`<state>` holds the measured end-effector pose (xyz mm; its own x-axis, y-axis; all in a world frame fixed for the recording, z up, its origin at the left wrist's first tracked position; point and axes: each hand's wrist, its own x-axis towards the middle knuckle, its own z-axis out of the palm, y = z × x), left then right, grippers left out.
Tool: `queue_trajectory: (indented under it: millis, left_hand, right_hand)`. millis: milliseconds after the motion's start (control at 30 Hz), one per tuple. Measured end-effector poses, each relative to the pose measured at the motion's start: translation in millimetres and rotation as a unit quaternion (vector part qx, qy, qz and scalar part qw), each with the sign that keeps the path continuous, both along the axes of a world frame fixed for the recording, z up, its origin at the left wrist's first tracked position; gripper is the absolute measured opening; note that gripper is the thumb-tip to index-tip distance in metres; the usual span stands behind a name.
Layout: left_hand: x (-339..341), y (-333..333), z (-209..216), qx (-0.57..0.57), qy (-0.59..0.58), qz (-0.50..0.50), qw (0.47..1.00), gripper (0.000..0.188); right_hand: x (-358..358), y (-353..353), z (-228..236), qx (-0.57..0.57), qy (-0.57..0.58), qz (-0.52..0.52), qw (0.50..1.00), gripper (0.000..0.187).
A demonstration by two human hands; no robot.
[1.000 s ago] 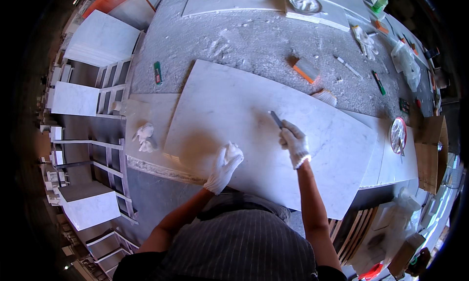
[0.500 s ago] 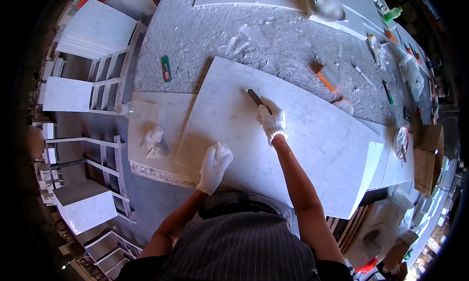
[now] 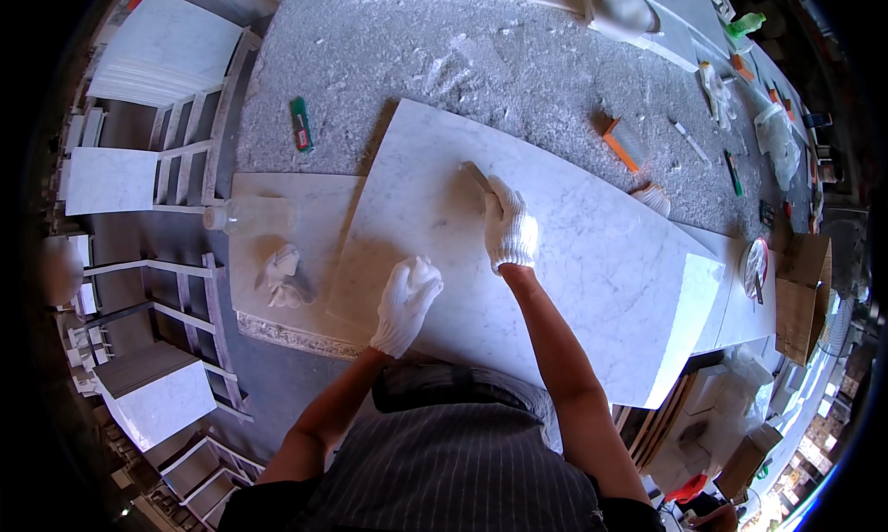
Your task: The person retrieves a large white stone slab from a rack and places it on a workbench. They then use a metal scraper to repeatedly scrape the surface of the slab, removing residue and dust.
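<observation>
A large white, grey-veined marble slab (image 3: 583, 282) lies tilted across the worktable before me. My right hand (image 3: 511, 225), in a white knit glove, is closed around a narrow, flat, dark scraper-like tool (image 3: 476, 176). The tool points up and left over the slab; whether its tip touches the stone I cannot tell. Near the slab's front left part is my left hand (image 3: 407, 296), gloved as well, its fingers curled together. Anything in that hand is hidden or blends with the glove. A crumpled white cloth (image 3: 284, 278) lies left of the slab, near a translucent bottle (image 3: 250, 216).
On the rough grey tabletop (image 3: 398, 51) lie a green tool (image 3: 302, 125), an orange-edged block (image 3: 622, 145) and a white stick-like tool (image 3: 689, 142). A round tin (image 3: 756, 268) stands at right, by a cardboard box (image 3: 803, 296). Racks with stacked slabs (image 3: 171, 46) line the left.
My right hand has turned slightly and the dark tool now appears flatter and lighter. The left hand has shifted a little up, and the whole view has moved slightly.
</observation>
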<state>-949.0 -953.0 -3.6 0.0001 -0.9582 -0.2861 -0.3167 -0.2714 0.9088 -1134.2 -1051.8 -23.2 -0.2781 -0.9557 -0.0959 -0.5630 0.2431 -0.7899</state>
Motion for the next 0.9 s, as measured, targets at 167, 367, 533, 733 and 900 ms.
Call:
queue_trajectory:
  millis: [167, 367, 533, 733, 900]
  left_hand:
    - [-3.9, -1.6, 7.9, 0.039, 0.062, 0.016, 0.997, 0.033]
    - [-5.1, -8.6, 7.7, -0.001, 0.067, 0.072, 0.995, 0.028]
    - [-6.8, -37.9, 11.9, -0.153, 0.051, 0.107, 0.981, 0.014]
    - [-5.0, -65.7, -11.8, -0.197, 0.113, 0.140, 0.964, 0.015]
    - [1.5, -71.4, -46.7, -0.249, 0.045, 0.088, 0.964, 0.016]
  right_hand:
    - [-1.0, 3.6, -0.1, 0.022, -0.114, -0.077, 0.990, 0.031]
    - [1.9, 45.7, 26.7, 0.218, -0.515, -0.086, 0.824, 0.018]
    - [3.8, 65.3, 27.4, 0.253, -0.520, -0.057, 0.814, 0.016]
    - [0.9, 47.8, 41.5, 0.212, -0.476, -0.037, 0.853, 0.035]
    - [-4.9, 33.0, 24.2, 0.120, -0.212, 0.055, 0.968, 0.042]
